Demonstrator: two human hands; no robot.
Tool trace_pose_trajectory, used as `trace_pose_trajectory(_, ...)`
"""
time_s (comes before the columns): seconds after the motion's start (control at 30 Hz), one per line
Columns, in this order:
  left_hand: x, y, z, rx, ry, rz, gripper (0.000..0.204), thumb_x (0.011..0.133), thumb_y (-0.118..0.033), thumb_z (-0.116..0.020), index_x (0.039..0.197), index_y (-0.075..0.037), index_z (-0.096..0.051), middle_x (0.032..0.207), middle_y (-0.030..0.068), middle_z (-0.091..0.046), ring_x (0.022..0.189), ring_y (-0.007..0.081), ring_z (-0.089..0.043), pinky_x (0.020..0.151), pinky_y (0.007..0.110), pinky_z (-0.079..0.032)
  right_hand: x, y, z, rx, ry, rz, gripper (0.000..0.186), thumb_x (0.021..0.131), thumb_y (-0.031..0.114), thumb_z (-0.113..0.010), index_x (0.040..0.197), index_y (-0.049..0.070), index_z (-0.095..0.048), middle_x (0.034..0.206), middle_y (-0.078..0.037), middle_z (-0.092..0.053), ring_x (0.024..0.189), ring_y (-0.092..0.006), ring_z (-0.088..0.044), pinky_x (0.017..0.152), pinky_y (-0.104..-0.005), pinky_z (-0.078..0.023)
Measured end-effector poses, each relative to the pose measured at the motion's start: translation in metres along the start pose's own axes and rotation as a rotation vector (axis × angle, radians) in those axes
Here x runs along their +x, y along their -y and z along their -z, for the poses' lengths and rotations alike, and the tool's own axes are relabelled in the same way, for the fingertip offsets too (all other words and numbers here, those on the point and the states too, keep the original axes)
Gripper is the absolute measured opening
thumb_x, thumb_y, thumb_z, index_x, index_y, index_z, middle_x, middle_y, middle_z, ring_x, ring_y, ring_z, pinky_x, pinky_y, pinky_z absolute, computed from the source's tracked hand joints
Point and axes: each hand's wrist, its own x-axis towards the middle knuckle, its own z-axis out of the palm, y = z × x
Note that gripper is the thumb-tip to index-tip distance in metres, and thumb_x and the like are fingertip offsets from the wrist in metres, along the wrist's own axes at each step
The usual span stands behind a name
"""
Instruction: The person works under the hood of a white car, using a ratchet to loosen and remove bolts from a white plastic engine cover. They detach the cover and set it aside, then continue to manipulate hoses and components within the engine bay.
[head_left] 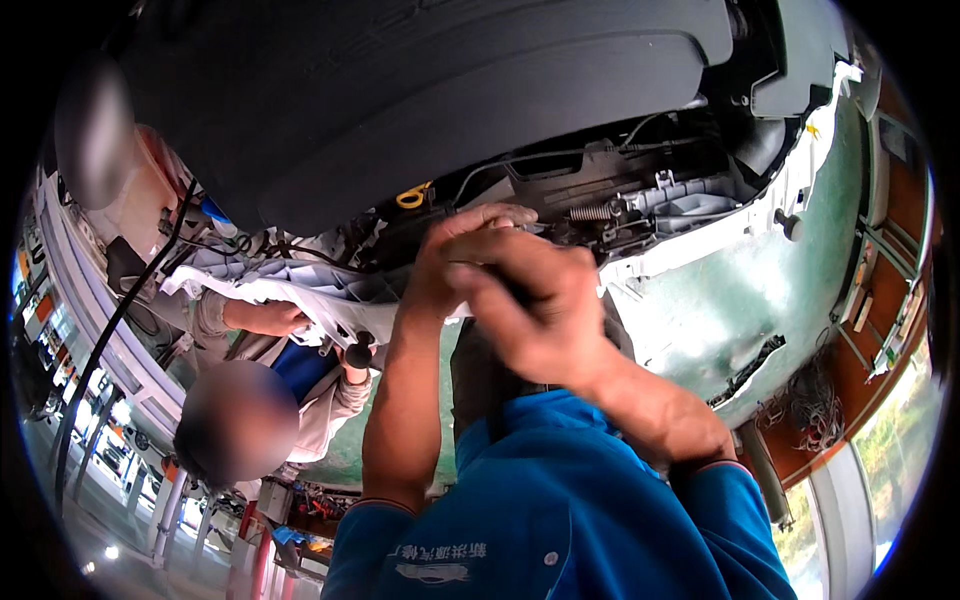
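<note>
My left hand is raised at the front edge of a car's engine bay, its fingers curled over near the hood latch with its coil spring. Across it lies my right hand, fingers bent and thumb drawn in, partly smeared by motion. The two hands overlap, and whatever lies between them is hidden. Just beyond the hands is the big black engine cover, with a yellow dipstick ring sticking up beside its edge. The pale front panel of the car runs behind my hands to either side.
At the left another person's hand rests by the pale panel, close to a dark round knob. A black rubber stopper juts from the panel's right part. A thin black cable hangs at far left. Green floor lies beyond.
</note>
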Motion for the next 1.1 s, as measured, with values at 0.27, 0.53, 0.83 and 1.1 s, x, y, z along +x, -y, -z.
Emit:
trace_pose_trajectory(0.27, -0.004, -0.010, -0.002, 0.307, -0.121, 0.039, 0.023, 0.098, -0.014, -0.061, 0.110, 0.003, -0.068, 0.097, 0.0021, -0.067, 0.092, 0.0069, -0.058, 0.080, 0.023, -0.046, 0.018, -0.032, 0.069, 0.468, -0.004, -0.354, 0.017, 0.088, 0.007, -0.059, 0.100, 0.004, -0.071, 0.077, -0.003, -0.066, 0.061, -0.0098, -0.058, 0.059, -0.0279, -0.049)
trace_pose_trajectory(0.53, -0.001, -0.017, -0.009, -0.137, 0.002, 0.089, 0.023, 0.101, -0.018, -0.057, 0.111, 0.001, -0.066, 0.097, 0.0050, -0.069, 0.090, 0.0092, -0.062, 0.082, 0.026, -0.051, 0.002, -0.005, -0.013, -0.148, -0.005, 0.109, 0.015, 0.080, -0.002, -0.068, 0.095, -0.003, -0.068, 0.076, -0.016, -0.068, 0.071, -0.0287, -0.070, 0.068, -0.0329, -0.055)
trace_pose_trajectory(0.83, -0.002, -0.014, -0.007, 0.350, -0.116, 0.079, 0.024, 0.098, -0.015, -0.058, 0.110, 0.002, -0.069, 0.098, 0.0035, -0.070, 0.088, 0.0094, -0.060, 0.083, 0.025, -0.047, 0.030, -0.045, 0.077, 0.902, -0.229, -0.415, 0.034, 0.097, 0.020, -0.045, 0.114, -0.007, -0.057, 0.055, 0.002, -0.043, 0.052, -0.0121, -0.045, 0.066, -0.0293, -0.048)
trace_pose_trajectory(1.1, 0.004, -0.010, -0.007, 0.195, -0.018, -0.135, 0.022, 0.096, -0.014, -0.058, 0.106, 0.002, -0.069, 0.104, 0.0095, -0.070, 0.099, 0.0158, -0.065, 0.087, 0.031, -0.052, -0.003, -0.012, -0.012, 0.105, -0.054, -0.014, 0.017, 0.087, 0.003, -0.064, 0.102, -0.003, -0.068, 0.072, -0.008, -0.066, 0.060, -0.0138, -0.061, 0.060, -0.0264, -0.050)
